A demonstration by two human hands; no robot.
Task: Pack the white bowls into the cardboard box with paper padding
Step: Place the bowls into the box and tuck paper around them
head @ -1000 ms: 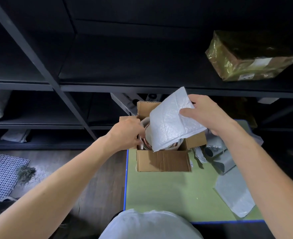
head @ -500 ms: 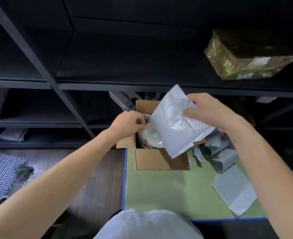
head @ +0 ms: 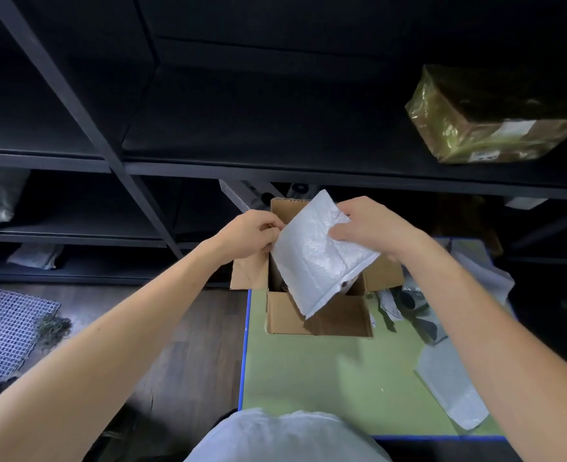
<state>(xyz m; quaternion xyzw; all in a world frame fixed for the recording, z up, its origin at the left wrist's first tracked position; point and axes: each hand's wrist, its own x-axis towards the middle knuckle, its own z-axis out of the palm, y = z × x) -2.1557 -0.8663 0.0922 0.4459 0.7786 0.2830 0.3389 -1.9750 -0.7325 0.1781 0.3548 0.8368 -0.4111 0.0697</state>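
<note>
Shelving of dark metal fills most of what you face, its boards running across in front of you above and behind the work. Wooden floor shows to your left, below your left arm. Your table has a green top with a blue edge and stands to the right of that floor.

On the upper shelf at your right sits a parcel wrapped in shiny yellowish film, with a pale label on its near side. A mesh mat lies on the floor at the far left, with a dark tuft at its corner.

The cardboard box stands at the far left corner of the table with its flaps open; the near flap hangs towards you and the left flap sticks out past the table edge. You hold a white padding sheet tilted over the box mouth, its lower corner reaching down across the near flap. It covers the opening, so you cannot see the bowls.

A spare sheet lies flat on the table under your right forearm, with more crumpled wrapping just beyond it.

Your left hand pinches the sheet's upper left edge, fingers curled. Your right hand grips the upper right corner, thumb pressed on the face of the sheet.
</note>
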